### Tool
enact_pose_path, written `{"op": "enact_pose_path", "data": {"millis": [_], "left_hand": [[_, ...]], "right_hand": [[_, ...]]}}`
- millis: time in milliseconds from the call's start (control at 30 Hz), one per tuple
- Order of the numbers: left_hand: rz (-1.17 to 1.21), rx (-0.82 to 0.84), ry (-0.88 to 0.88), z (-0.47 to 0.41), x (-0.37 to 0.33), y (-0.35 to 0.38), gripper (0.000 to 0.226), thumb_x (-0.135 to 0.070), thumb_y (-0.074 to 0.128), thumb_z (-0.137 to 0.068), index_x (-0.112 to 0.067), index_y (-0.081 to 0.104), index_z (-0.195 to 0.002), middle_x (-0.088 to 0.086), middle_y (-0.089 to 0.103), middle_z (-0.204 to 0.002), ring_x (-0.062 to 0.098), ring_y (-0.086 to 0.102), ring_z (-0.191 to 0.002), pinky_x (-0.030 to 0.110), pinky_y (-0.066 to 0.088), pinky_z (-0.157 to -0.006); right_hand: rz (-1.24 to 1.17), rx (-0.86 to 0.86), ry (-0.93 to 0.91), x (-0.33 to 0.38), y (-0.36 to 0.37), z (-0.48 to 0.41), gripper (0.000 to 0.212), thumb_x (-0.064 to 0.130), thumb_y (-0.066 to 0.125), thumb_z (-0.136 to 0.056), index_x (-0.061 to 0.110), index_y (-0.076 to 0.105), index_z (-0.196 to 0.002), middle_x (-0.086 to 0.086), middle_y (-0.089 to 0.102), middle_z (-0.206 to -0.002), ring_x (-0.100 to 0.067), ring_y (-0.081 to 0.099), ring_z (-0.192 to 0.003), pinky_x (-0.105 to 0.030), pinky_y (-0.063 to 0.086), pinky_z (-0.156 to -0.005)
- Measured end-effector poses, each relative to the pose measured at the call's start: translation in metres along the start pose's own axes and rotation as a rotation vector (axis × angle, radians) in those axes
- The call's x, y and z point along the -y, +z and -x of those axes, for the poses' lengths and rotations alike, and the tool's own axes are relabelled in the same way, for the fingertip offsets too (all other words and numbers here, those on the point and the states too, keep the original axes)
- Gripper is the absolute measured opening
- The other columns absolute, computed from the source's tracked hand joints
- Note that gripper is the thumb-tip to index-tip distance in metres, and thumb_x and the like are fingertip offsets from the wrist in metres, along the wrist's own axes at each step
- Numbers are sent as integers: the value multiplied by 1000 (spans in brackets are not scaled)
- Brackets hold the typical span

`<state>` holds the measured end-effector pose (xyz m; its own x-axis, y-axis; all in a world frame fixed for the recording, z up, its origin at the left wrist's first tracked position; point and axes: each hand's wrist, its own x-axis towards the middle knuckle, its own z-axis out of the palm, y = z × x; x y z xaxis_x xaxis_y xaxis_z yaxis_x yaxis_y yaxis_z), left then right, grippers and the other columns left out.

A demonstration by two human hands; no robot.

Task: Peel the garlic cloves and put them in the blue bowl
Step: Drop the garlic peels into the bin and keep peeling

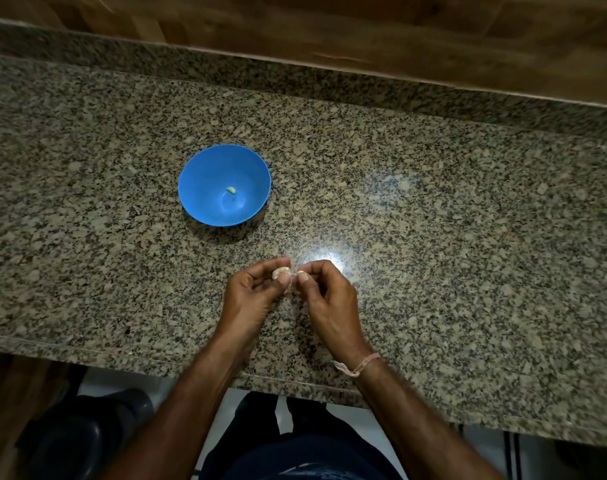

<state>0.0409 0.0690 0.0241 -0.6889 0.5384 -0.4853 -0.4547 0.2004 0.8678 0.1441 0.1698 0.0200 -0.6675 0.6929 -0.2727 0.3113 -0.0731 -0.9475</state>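
A blue bowl (205, 174) stands on the granite counter, left of centre, with one peeled garlic clove (231, 190) lying at its bottom. Nearer to me, my left hand (252, 296) pinches a pale garlic clove (281, 271) between thumb and fingertips. My right hand (329, 299) pinches the papery skin (299, 274) at the clove's right end, thumb against forefinger. Both hands hover just above the counter, fingertips almost touching. Most of the clove is hidden by my left fingers.
The speckled granite counter (433, 220) spreads wide to the right, with a bright light reflection beside my right hand. A wooden wall (364, 29) backs it. The counter's front edge runs under my forearms. A thread band sits on my right wrist (359, 367).
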Motion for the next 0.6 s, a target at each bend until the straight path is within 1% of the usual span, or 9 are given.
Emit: {"op": "enact_pose_path", "data": {"millis": [67,100,167,200,267,300,400,500,600], "left_hand": [[-258,-80,111,-7,4,-4,33,-6,76,-91,-19,75,-122,-5,76,-118,7,72,-105,18,59,-82],[-392,-110,177,-11,6,-6,34,-7,76,-91,-19,74,-122,-7,74,-120,4,71,-104,14,57,-79],[-596,-120,305,-21,12,-10,34,-6,76,-91,-17,74,-124,-5,72,-120,0,67,-101,8,54,-78],[-677,-105,358,-25,15,-12,34,-4,76,-92,-15,73,-124,-3,71,-120,-1,66,-99,8,54,-79],[-817,-75,443,-33,22,-15,37,-1,75,-91,-14,71,-126,-2,69,-119,2,62,-99,18,58,-84],[-875,-72,469,-34,25,-15,40,-1,76,-90,-15,70,-128,-1,68,-121,8,61,-104,24,58,-87],[-971,-156,480,-26,32,-12,54,-7,81,-87,-15,61,-136,3,59,-132,19,51,-120,28,47,-90],[-971,-303,429,-8,44,-12,56,-21,84,-85,-18,52,-131,2,49,-127,19,47,-115,35,47,-85],[-937,-321,339,2,60,-16,47,-27,81,-87,-19,51,-122,-1,50,-118,17,48,-106,35,44,-81]], "right_hand": [[17,-7,30,-8,-5,-3,5,15,65,-101,18,67,-105,0,73,-96,-14,73,-88,-31,64,-77],[46,-5,27,-12,-8,-3,5,12,65,-101,17,67,-103,-2,73,-93,-15,73,-86,-29,63,-74],[131,6,4,-19,-12,-3,8,9,66,-100,17,67,-96,-1,72,-83,-13,70,-75,-23,59,-65],[174,16,-2,-22,-13,-4,10,9,67,-99,17,66,-93,0,71,-77,-13,68,-69,-23,56,-60],[227,38,2,-26,-12,-5,13,11,68,-98,18,65,-87,1,70,-73,-15,67,-66,-26,56,-58],[240,47,9,-26,-11,-7,14,13,70,-98,17,65,-85,1,70,-72,-14,67,-66,-26,56,-59],[279,62,4,-26,-9,-11,17,15,72,-97,16,65,-81,4,69,-70,-7,65,-64,-20,53,-59],[340,76,11,-26,-9,-13,17,5,72,-95,17,68,-83,5,73,-74,-2,69,-67,-17,53,-61],[392,125,45,-27,-9,-15,17,-2,73,-92,14,71,-87,3,74,-76,-1,71,-69,-15,56,-61]]}}
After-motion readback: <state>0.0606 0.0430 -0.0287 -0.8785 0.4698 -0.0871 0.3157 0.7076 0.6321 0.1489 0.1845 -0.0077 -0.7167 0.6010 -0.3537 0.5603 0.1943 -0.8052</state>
